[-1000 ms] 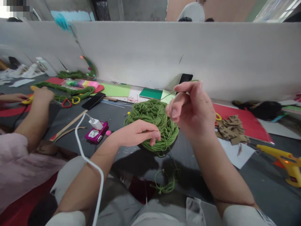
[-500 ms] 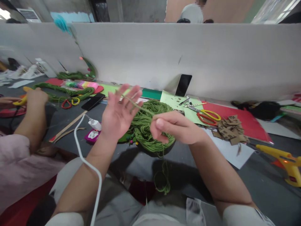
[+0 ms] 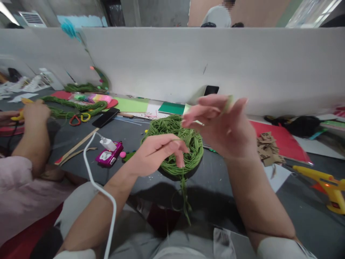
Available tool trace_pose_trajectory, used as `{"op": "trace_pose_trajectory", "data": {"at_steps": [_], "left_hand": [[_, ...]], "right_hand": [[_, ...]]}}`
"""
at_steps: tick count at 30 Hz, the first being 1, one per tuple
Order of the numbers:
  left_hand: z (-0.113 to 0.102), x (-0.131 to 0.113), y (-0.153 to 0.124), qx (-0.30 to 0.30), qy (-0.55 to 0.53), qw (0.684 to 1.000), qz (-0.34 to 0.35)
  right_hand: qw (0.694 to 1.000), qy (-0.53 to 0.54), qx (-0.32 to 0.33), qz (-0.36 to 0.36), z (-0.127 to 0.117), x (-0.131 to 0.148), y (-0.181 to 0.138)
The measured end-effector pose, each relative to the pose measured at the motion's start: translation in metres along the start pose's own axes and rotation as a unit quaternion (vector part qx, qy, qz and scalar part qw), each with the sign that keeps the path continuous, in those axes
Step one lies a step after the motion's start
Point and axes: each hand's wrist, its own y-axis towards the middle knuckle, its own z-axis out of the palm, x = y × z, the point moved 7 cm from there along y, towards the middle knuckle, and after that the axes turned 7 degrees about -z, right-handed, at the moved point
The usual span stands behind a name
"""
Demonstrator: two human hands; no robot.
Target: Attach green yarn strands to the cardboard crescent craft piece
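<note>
Green, thin yarn (image 3: 184,194) trails, lower centre, from the pinching left hand (image 3: 157,153) — likely to guide it — while the right hand (image 3: 226,131), fingers spread, carries a strand (image 3: 229,103) beside the round green yarn heap (image 3: 171,126) mid-frame.

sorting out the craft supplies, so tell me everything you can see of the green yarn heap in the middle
The green yarn heap is a low, roundish mound of thin, matte strands, soft-looking and looped and tangled over one another. It sits on the dark table in front of the person. The left hand hides part of its near side, the right hand overlaps its right edge; whether either touches it is unclear. Loose green strands hang below its near edge.
</note>
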Motion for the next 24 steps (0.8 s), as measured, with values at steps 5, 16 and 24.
{"op": "trace_pose_trajectory", "data": {"at_steps": [5, 16, 24], "left_hand": [[-0.031, -0.020, -0.011, -0.149, -0.235, 0.958, 0.073], [-0.004, -0.001, 0.007, 0.086, -0.005, 0.994, 0.063], [0.004, 0.010, 0.008, 0.023, 0.185, 0.982, 0.023]], "right_hand": [[0.930, -0.091, 0.336, 0.120, 0.041, -0.044, -0.017], [0.975, 0.049, 0.205, 0.069, 0.036, -0.012, -0.018], [0.996, 0.056, 0.068, -0.017, 0.017, 0.005, -0.010]]}}
